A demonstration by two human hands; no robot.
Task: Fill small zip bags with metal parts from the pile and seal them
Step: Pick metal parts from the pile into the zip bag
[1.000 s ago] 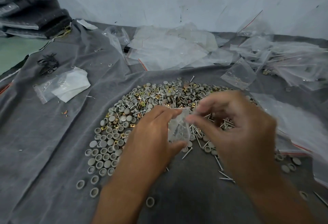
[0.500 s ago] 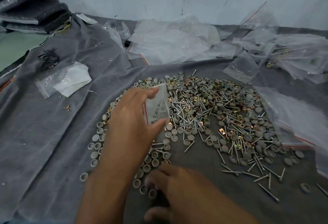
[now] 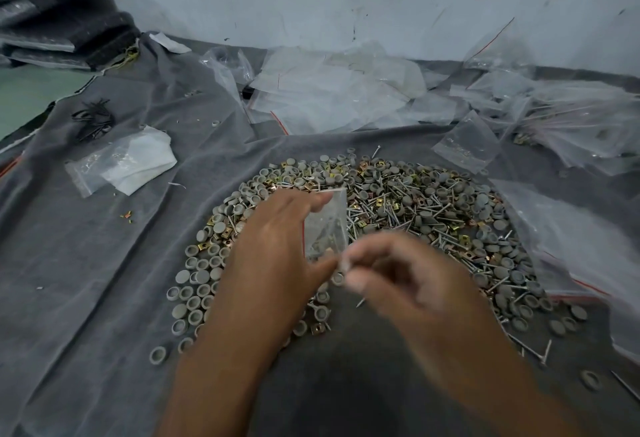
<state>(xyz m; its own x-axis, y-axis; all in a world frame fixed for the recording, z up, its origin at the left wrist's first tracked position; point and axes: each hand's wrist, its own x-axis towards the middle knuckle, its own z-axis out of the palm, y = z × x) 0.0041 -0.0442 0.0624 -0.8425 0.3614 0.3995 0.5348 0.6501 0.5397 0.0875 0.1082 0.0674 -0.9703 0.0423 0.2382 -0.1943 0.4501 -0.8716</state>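
My left hand (image 3: pixel 277 249) holds a small clear zip bag (image 3: pixel 327 225) upright between thumb and fingers, above the pile; a few metal parts show inside it. My right hand (image 3: pixel 408 284), blurred by motion, is just right of the bag's lower edge and pinches a small grey part (image 3: pixel 344 266) at its fingertips. The pile (image 3: pixel 433 214) of grey caps, nails and brass square nuts spreads over the grey cloth (image 3: pixel 104 298) beneath and behind both hands.
Empty clear zip bags (image 3: pixel 332 93) lie heaped at the back, and more bags (image 3: pixel 575 124) at the right. A bag with white paper (image 3: pixel 121 162) lies at the left, black ties (image 3: pixel 91 119) beyond it. Dark folded cloth (image 3: pixel 62 20) sits far left. A wall stands behind.
My right hand rose from the cloth near the front edge up to the bag, now pinching a small part. My left hand kept holding the bag over the pile.
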